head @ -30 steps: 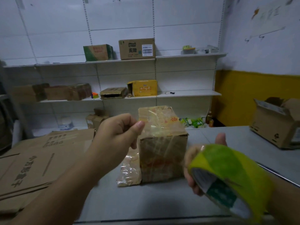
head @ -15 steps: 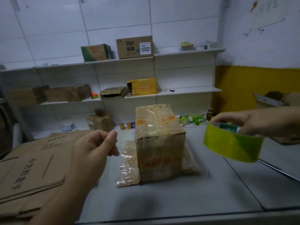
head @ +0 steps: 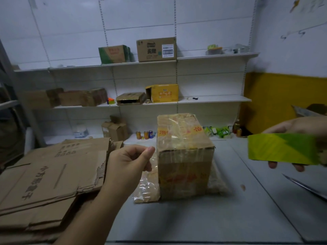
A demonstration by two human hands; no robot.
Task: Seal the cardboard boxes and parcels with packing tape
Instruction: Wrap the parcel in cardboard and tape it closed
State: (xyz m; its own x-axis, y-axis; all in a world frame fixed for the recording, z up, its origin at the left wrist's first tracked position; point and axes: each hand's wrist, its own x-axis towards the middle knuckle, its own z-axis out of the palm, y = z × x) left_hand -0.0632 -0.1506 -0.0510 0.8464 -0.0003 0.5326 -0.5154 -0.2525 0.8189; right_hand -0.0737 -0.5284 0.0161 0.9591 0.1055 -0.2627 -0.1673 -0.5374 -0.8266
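Note:
A tall cardboard box [head: 184,156], wrapped in clear tape with red print, stands on a flat plastic-wrapped parcel [head: 146,190] in the middle of the grey table [head: 194,220]. My left hand [head: 129,161] hovers just left of the box, thumb pressed to forefinger, pinching what looks like the end of a thin clear tape strip; the strip itself is barely visible. My right hand [head: 299,124] grips a yellow-green tape roll [head: 283,151] in the air to the right of the box, at about its top height.
Flattened cardboard boxes [head: 46,175] are stacked on the table's left side. A metal blade [head: 307,189] lies at the right edge, and an open carton [head: 311,110] stands behind my right hand. Wall shelves [head: 212,99] with cartons run along the back.
My right hand has carried the tape roll up and to the right, away from the box. My left hand dropped back slightly and stays pinched left of the box, so both hands are now far apart.

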